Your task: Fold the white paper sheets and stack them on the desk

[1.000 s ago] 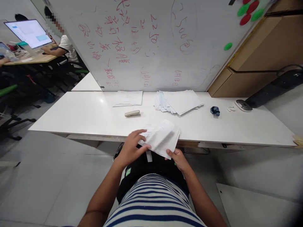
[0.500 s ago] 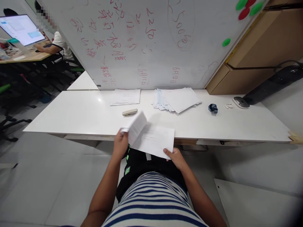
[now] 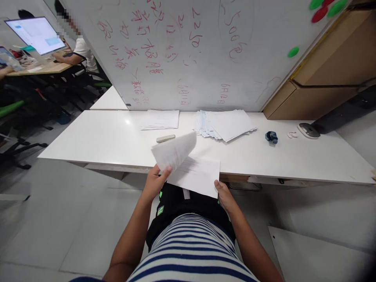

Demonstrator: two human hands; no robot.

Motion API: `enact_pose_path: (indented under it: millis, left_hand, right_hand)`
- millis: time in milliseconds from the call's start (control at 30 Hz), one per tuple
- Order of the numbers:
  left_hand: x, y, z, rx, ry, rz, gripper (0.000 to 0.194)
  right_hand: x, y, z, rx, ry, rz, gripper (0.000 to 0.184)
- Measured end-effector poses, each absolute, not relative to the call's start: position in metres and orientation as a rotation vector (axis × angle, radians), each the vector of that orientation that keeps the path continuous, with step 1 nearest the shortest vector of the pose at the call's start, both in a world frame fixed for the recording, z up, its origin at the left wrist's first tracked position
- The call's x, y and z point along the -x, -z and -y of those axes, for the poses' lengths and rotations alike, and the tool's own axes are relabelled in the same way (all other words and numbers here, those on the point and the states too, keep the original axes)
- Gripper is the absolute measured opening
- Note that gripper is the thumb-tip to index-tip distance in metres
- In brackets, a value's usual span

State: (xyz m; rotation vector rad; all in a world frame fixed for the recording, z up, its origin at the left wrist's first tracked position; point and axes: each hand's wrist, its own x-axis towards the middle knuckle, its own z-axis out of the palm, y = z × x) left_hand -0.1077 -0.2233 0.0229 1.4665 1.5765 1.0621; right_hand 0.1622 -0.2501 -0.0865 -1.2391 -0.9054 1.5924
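Note:
A few white printed sheets of paper are held at the desk's front edge, over my lap. My right hand pinches their right edge, thumb on top. At the left, my left hand grips a lifted, curled sheet by its lower part, with the thumb across its face. The print on the sheets is too blurred to read. Just behind the raised sheet lies a beige stapler, partly covered by it.
On the white desk lie a small paper stack, a larger fanned pile, a dark blue object and a mouse. A whiteboard stands behind, with cardboard boxes at right. Another person sits at far left.
The left-hand sheet has swung up and opened wider, now covering part of the stapler. My left hand has shifted its grip, thumb now over the paper. The whole view has moved slightly.

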Motion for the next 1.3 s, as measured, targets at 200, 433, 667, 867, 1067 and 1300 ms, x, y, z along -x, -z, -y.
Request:
enact_pose_path:
  millis: [200,433,667,867,1067,1300]
  left_hand:
    - [0.085,-0.032,0.237,-2.118,-0.534,-1.34,0.027]
    - [0.112,0.022,0.238,-1.513,-0.783,-2.098,0.038]
    - [0.112,0.038,0.246,-0.81,-0.948,-1.269,0.056]
    - [0.096,0.032,0.249,-0.791,-1.066,-1.201,0.055]
    - [0.101,-0.008,0.228,-1.217,-1.145,-1.251,0.036]
    - [0.084,-0.015,0.208,-1.297,-1.288,-1.375,0.031]
  right_hand:
    - [-0.159,0.071,0.247,1.14,-1.716,0.81,0.086]
    - [-0.154,0.07,0.244,1.325,-1.574,0.786,0.061]
    - [-0.156,0.075,0.245,1.306,-1.583,0.962,0.043]
    - [-0.155,0.055,0.244,1.235,-1.521,1.042,0.049]
    - [-0.16,0.02,0.229,1.326,-1.195,1.179,0.041]
    - [-0.144,0.008,0.216,1.284,-0.828,1.415,0.032]
